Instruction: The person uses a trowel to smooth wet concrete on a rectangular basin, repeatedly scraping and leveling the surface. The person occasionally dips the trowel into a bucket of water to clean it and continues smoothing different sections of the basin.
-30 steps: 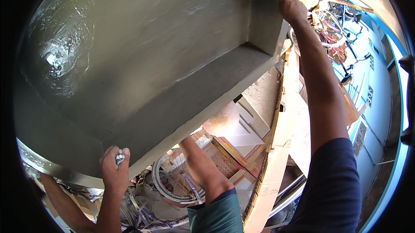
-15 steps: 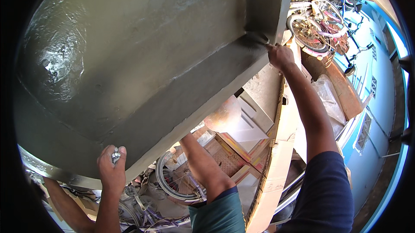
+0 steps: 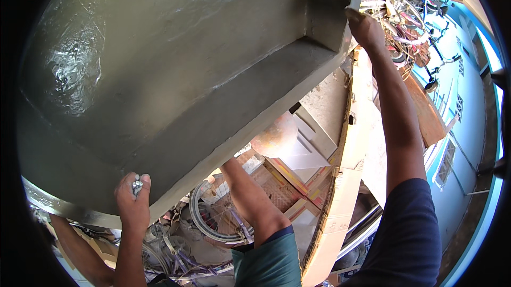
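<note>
A large grey box-shaped shell (image 3: 255, 90) with wet, shiny inner faces fills the upper left and middle. At its near left corner, my left hand (image 3: 134, 202) is closed around a small bunched grey-and-white thing (image 3: 137, 185), which sticks up between thumb and fingers. My right hand (image 3: 366, 27) is closed at the right rim, near the shell's far corner. What it grips is mostly hidden, with only a dull yellowish end showing at the fingertips.
Below the shell are a bare limb with teal cloth (image 3: 269, 260), a bicycle wheel (image 3: 215, 212), a rounded pale piece (image 3: 275, 135) and cardboard (image 3: 332, 212). Several bicycles (image 3: 410, 26) stand at the upper right, beside a blue wall (image 3: 463, 143). A brown board (image 3: 426, 111) leans nearby.
My right hand has moved up and right along the rim, away from the inner corner where a dark, blurred thing showed at its fingers. My left hand has shifted slightly left and up.
</note>
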{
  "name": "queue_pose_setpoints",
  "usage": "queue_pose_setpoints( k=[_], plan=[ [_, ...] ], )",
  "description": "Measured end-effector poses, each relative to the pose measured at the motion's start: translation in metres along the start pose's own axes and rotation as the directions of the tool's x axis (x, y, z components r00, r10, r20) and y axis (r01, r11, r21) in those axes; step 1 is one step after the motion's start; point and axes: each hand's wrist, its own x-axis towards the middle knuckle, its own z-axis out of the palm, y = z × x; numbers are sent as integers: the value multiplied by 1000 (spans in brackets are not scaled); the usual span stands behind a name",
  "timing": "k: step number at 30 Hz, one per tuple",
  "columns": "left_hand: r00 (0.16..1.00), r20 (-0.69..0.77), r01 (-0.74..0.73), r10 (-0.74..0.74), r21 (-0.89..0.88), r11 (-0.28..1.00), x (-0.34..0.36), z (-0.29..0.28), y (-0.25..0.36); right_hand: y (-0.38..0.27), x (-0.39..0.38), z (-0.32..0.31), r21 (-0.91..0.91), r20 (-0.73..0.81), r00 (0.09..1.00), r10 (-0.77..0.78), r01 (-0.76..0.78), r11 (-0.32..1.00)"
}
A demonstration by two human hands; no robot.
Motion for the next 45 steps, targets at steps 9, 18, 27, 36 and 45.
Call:
queue_pose_setpoints(
  k=[9,18,27,36,45],
  plan=[
    [999,-31,-44,45,33,998,-1,-2,3,-21,-67,74,-180,381,923,-53,130,975],
    [999,40,-16,12,102,995,3,1,21,-28,37,20,-21,133,990,50,-48,999],
    [1000,-4,-6,7,82,997,1,7,3,-20,60,-50,-56,-238,969,-72,60,997],
    [997,10,-80,80,116,990,0,0,8,35,-39,-27,-48,86,996,36,-32,998],
    [998,-30,-48,49,35,998,-1,4,16,33,-3,-41,215,16,999,42,-44,976]
  ],
)
